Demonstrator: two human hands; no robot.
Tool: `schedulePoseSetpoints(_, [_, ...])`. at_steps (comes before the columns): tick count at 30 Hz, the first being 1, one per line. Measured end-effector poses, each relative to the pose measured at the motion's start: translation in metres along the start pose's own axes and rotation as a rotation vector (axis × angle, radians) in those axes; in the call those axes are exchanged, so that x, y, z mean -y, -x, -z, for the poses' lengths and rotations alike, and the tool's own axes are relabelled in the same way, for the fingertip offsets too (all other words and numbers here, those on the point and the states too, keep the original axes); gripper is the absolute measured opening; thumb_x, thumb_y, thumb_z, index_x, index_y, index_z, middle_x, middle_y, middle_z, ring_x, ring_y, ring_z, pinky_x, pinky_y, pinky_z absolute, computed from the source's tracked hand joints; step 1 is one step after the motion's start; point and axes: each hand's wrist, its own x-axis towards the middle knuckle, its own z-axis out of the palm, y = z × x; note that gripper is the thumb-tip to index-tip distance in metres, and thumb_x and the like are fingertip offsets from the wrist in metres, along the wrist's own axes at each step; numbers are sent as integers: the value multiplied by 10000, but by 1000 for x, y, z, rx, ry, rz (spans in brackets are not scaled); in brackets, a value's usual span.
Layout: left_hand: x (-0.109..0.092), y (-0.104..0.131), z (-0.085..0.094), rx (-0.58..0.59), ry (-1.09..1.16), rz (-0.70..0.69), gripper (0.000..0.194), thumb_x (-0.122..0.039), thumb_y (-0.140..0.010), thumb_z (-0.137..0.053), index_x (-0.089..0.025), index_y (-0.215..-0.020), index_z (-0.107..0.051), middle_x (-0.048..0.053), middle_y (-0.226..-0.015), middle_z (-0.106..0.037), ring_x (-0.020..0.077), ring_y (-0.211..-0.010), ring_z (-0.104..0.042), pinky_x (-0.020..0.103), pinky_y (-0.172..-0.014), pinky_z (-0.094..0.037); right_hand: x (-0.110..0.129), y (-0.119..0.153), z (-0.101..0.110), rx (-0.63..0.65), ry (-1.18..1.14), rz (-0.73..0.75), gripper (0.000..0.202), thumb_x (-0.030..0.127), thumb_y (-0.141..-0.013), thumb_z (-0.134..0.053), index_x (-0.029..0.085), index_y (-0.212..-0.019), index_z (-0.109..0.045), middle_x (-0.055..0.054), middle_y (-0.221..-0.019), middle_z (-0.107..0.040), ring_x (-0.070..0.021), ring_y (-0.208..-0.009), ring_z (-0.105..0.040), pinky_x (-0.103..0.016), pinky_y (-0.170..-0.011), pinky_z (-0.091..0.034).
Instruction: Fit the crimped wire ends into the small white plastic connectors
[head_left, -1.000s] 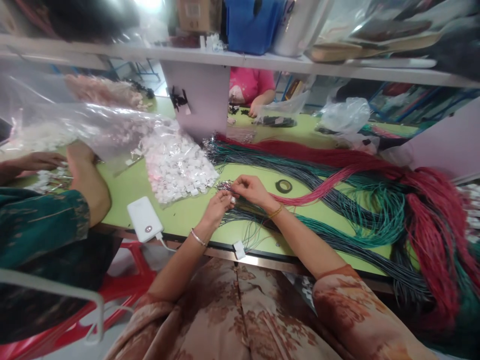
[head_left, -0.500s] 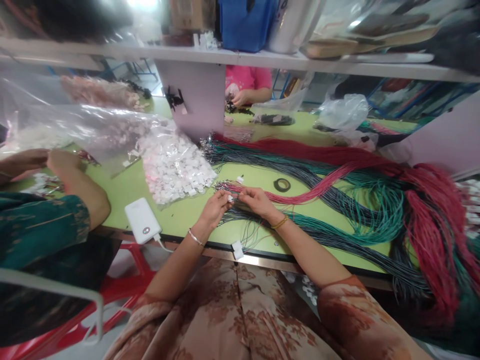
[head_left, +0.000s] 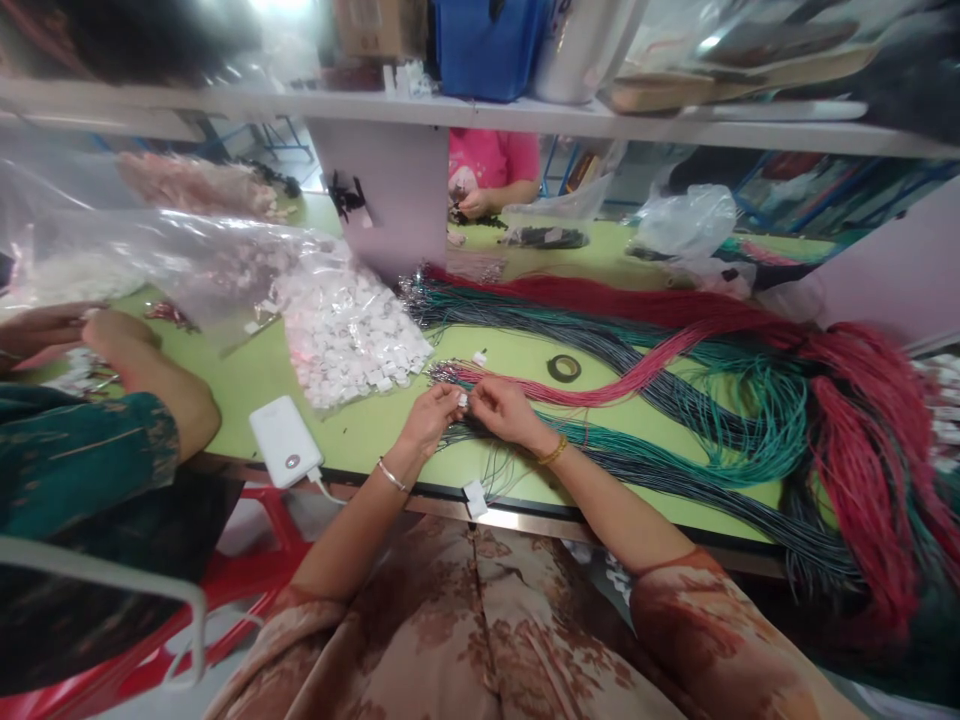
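Observation:
Pinched in my left hand [head_left: 430, 415] is a small white connector [head_left: 463, 399]. My right hand [head_left: 506, 408] is closed close beside it, fingertips together near the connector; what it grips is too small to make out. Behind my hands the metal-tipped ends of a pink wire bundle [head_left: 600, 397] lie on the green table [head_left: 247, 400]. Green and dark wires [head_left: 660, 455] run from under my right hand to the right. A clear bag of white connectors [head_left: 360, 340] lies left of my hands. Near the table's front edge sits a white piece [head_left: 475, 499] with thin wires.
A roll of dark tape [head_left: 564, 368] lies behind my right hand. A white power bank [head_left: 286, 441] with a cable is at the front left. Another person's arm [head_left: 161, 375] rests at the far left. Across the table sits a person in pink [head_left: 495, 160]. A shelf [head_left: 300, 105] spans above.
My right hand has shifted slightly left and down, closer to my left hand, and its fingers are more curled. The connector stays in my left hand.

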Motion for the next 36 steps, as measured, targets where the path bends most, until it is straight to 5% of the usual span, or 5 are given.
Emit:
schedulePoseSetpoints(12, [-2, 15, -11, 4, -438, -369, 181, -342, -755, -687, -169, -788, -644, 49, -734, -629, 152, -685, -558, 297, -670, -436, -15, -4, 15, 196, -249, -208, 225, 341, -841, -467, 181, -684, -498, 42, -568, -457, -94, -518, -379, -222, -513, -307])
schedulePoseSetpoints(23, [38, 78, -54, 1099, -1282, -987, 186, -336, -899, -498, -194, -913, -617, 78, -904, -612, 168, -804, -571, 284, -726, -465, -11, -9, 6, 312, 334, -91, 134, 282, -809, -583, 172, -804, -659, -38, -801, -657, -144, -714, -529, -241, -657, -345])
schedulePoseSetpoints(27, [15, 58, -33, 738, -1194, -907, 218, -370, -893, -520, -193, -961, -628, 81, -949, -643, 174, -878, -584, 274, -780, -457, -3, -5, -3, 298, 454, -142, 126, 239, -827, -553, 187, -808, -667, -44, -823, -674, -157, -736, -540, -247, -640, -316])
schedulePoseSetpoints(32, [-35, 9, 26, -336, -1512, -589, 227, -276, -915, -450, -140, -919, -632, 141, -915, -609, 249, -879, -566, 360, -777, -428, -1, -4, -7, 269, 467, -123, 135, 284, -856, -546, 194, -829, -643, -42, -838, -679, -160, -740, -538, -251, -623, -284])
schedulePoseSetpoints(36, [-45, -14, 53, -452, -1727, -365, 201, -281, -864, -530, -115, -926, -625, 182, -949, -597, 311, -903, -559, 383, -741, -410, -5, -4, -10, 277, 426, -97, 130, 241, -868, -504, 185, -792, -593, -44, -810, -662, -151, -711, -522, -245, -621, -286])
